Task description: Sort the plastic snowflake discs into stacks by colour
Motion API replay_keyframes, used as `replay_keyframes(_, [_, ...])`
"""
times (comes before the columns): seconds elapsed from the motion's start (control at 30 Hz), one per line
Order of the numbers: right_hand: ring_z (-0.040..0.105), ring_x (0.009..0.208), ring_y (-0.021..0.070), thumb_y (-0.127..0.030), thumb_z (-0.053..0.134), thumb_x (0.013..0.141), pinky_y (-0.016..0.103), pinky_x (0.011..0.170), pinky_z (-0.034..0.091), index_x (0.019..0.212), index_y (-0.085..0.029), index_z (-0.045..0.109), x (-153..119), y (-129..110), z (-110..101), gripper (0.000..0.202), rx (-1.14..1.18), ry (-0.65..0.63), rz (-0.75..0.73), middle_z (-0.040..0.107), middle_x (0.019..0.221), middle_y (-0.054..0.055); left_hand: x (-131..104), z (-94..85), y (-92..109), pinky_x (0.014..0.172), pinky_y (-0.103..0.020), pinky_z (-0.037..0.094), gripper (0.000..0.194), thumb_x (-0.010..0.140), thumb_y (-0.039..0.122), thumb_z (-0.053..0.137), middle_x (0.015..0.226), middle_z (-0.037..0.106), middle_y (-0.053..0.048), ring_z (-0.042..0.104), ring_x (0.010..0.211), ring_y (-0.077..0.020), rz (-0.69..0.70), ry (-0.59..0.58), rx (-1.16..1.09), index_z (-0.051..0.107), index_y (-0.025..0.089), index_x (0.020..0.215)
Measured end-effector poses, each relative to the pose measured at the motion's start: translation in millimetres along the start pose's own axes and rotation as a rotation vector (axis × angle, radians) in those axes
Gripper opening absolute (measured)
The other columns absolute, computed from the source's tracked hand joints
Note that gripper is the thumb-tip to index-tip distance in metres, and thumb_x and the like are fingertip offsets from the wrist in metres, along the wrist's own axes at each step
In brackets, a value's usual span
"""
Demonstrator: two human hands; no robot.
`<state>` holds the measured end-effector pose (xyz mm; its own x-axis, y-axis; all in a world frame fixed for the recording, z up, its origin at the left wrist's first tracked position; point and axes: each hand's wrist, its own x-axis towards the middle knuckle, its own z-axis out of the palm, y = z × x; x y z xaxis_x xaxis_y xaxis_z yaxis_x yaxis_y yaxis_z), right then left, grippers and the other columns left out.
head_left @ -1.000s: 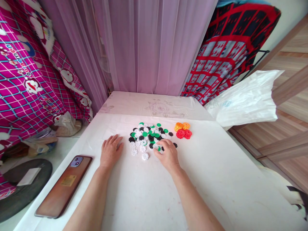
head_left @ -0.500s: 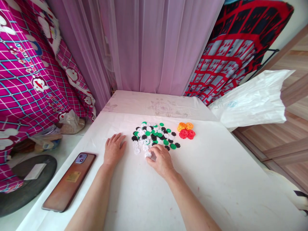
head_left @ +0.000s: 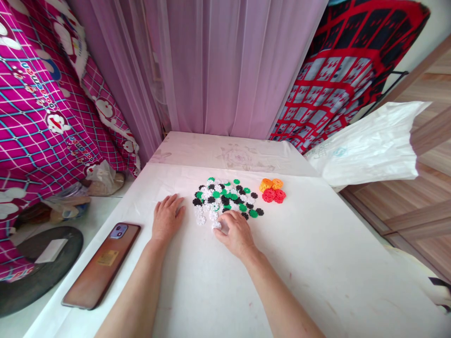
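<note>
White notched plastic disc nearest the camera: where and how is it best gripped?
Likely by opposite edges of its rim, coming from the near right, where the right hand has thumb and index finger beside it. The disc is low and round, and the pile of white, black and green notched discs lies beyond it, leaving its near side clearer.
</note>
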<state>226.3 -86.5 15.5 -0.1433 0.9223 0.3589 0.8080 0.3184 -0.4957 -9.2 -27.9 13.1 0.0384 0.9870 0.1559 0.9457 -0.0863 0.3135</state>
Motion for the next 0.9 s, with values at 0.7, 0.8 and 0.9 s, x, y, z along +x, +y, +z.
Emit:
replay_keyframes(0.7, [0.070, 0.093, 0.0241, -0.024, 0.070, 0.077, 0.031, 0.072, 0.049, 0.095, -0.021, 0.073, 76.0, -35.3, -15.4, 0.018, -0.384, -0.450, 0.318, 0.075, 0.100, 0.010, 0.3, 1.7, -2.3, 0.116, -0.054, 0.031, 0.041, 0.095, 0.035, 0.044, 0.145, 0.057, -0.008, 0.045, 0.139, -0.0294, 0.019, 0.033, -0.013, 0.063, 0.025, 0.129])
replay_keyframes(0.8, [0.069, 0.085, 0.0187, -0.022, 0.071, 0.072, 0.028, 0.073, 0.049, 0.091, -0.024, 0.071, 60.5, -8.2, -18.5, 0.019, -0.181, -0.289, 0.346, 0.075, 0.097, 0.003, 0.8, 2.1, -2.6, 0.116, -0.054, 0.031, 0.041, 0.095, 0.035, 0.043, 0.145, 0.056, -0.008, 0.044, 0.139, -0.0295, 0.018, 0.026, -0.010, 0.063, 0.024, 0.130])
replay_keyframes(0.9, [0.066, 0.070, 0.0149, -0.029, 0.068, 0.072, 0.027, 0.068, 0.050, 0.082, -0.023, 0.067, 35.2, 18.4, -16.3, 0.011, 0.149, -0.128, 0.419, 0.072, 0.084, 0.000, 1.0, 2.7, -2.7, 0.116, -0.054, 0.031, 0.042, 0.095, 0.036, 0.042, 0.146, 0.056, -0.008, 0.044, 0.139, -0.0296, 0.019, 0.025, -0.008, 0.063, 0.024, 0.130])
